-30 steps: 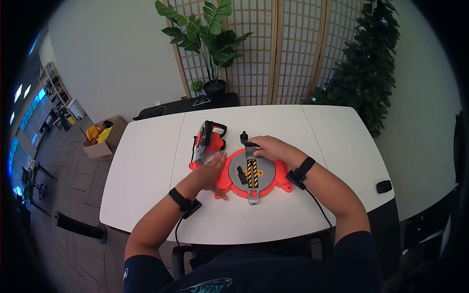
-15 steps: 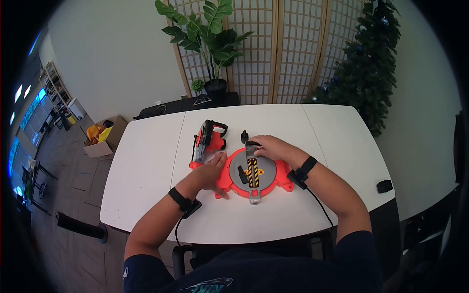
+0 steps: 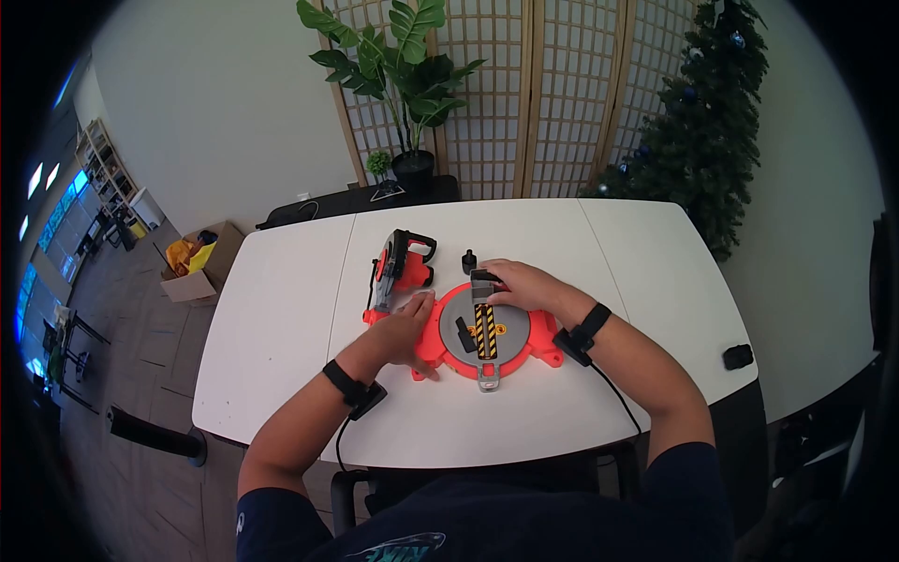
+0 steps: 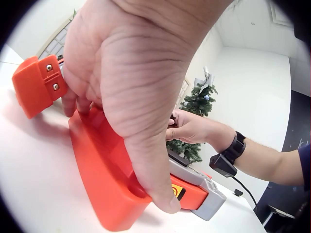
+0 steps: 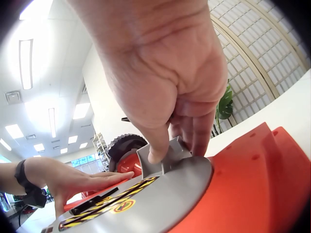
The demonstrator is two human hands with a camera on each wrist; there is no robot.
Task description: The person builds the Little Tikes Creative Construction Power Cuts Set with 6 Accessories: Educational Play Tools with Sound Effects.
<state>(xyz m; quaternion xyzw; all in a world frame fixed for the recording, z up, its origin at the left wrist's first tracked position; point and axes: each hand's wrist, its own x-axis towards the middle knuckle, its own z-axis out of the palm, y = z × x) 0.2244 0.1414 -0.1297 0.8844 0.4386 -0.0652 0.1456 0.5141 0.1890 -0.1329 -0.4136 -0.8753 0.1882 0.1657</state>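
Note:
A red toy saw base (image 3: 429,348) with a round grey turntable (image 3: 510,347) lies on the white table. My left hand (image 3: 398,337) spreads over its left wing, fingers straight at the far side and thumb reaching down over the near edge (image 4: 165,194). At the turntable's rear my right hand (image 3: 520,284) pinches an upright grey bracket (image 5: 150,165), its thumb inside the bracket and its fingers behind. A black top (image 3: 483,275) shows on that bracket. A small black bar (image 3: 464,334) lies beside the yellow-and-black striped slot (image 3: 484,332).
A red and black toy saw head (image 3: 407,262) lies just beyond my left hand. A small black knob-like piece (image 3: 469,261) stands behind the turntable. At the table's right edge sits a small black object (image 3: 737,358).
My right fingers have shifted slightly at the bracket, and its black top now looks broader. The left hand stays in place on the base.

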